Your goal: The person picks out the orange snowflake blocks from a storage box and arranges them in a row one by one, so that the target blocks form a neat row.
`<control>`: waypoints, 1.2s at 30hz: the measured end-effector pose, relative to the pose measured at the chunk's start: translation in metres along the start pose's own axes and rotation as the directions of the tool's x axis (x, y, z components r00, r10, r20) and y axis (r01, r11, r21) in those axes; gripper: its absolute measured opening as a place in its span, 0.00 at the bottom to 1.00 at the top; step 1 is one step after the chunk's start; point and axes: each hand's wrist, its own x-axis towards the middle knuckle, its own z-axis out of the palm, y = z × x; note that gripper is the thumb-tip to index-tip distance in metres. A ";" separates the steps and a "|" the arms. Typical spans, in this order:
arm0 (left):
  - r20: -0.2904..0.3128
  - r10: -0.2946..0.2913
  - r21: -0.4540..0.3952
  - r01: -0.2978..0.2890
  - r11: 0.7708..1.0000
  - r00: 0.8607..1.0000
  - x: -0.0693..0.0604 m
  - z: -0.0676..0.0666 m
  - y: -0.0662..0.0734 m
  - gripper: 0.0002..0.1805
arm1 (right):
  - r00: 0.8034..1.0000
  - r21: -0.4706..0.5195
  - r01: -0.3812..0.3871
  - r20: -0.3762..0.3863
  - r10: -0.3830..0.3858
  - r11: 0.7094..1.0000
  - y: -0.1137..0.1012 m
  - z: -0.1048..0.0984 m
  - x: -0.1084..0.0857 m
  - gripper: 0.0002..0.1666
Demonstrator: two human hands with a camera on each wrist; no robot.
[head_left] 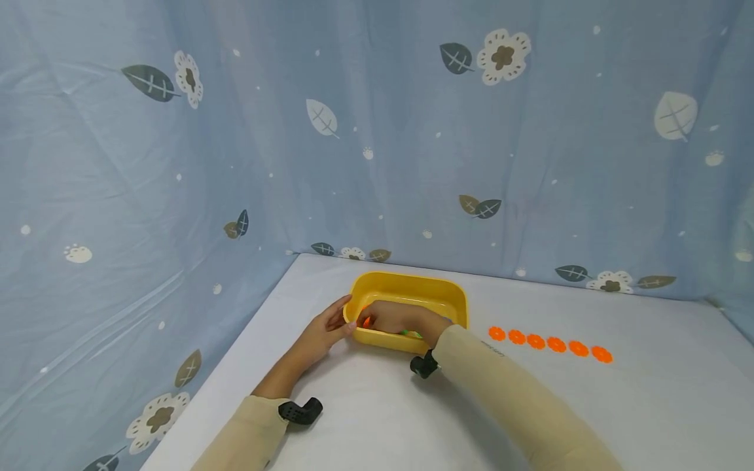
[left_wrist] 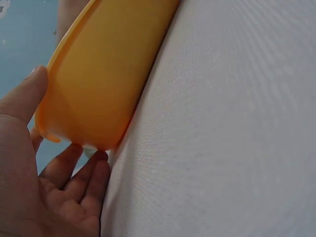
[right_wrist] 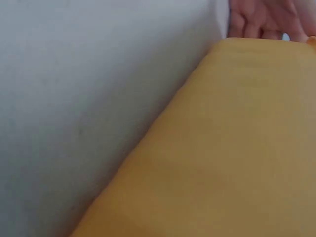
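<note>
A yellow plastic basin point(head_left: 406, 282) stands on the white table. My left hand point(head_left: 318, 337) grips its left end, thumb at the rim and fingers against the outer wall; the left wrist view shows this hand point(left_wrist: 64, 182) close up. Inside the basin, my right hand point(head_left: 391, 316) reaches down to the left end with its fingers bent. A bit of orange point(head_left: 366, 322) shows at those fingers, and green pieces point(head_left: 412, 333) lie under the wrist. Whether the fingertips pinch a piece is hidden. In the right wrist view the basin's outer wall point(right_wrist: 222, 148) blocks the right hand.
Several orange flower-shaped pieces point(head_left: 556, 344) lie in a row on the table point(head_left: 660, 392), right of the basin. A blue patterned curtain point(head_left: 400, 131) hangs behind the table and along its left side.
</note>
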 end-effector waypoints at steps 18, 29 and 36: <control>-0.017 -0.014 0.008 0.014 1.000 1.000 0.002 0.004 0.002 0.37 | 0.967 0.036 -0.216 -0.128 0.219 0.976 0.020 -0.010 -0.009 0.15; -0.018 -0.028 0.001 0.028 1.000 0.999 0.002 0.001 0.000 0.36 | 0.955 -0.048 -0.237 -0.194 0.224 0.970 0.026 -0.011 -0.007 0.17; -0.006 -0.010 -0.010 0.010 1.000 1.000 0.001 0.001 0.002 0.38 | 0.960 -0.070 -0.189 -0.221 0.170 0.979 0.025 -0.010 -0.006 0.18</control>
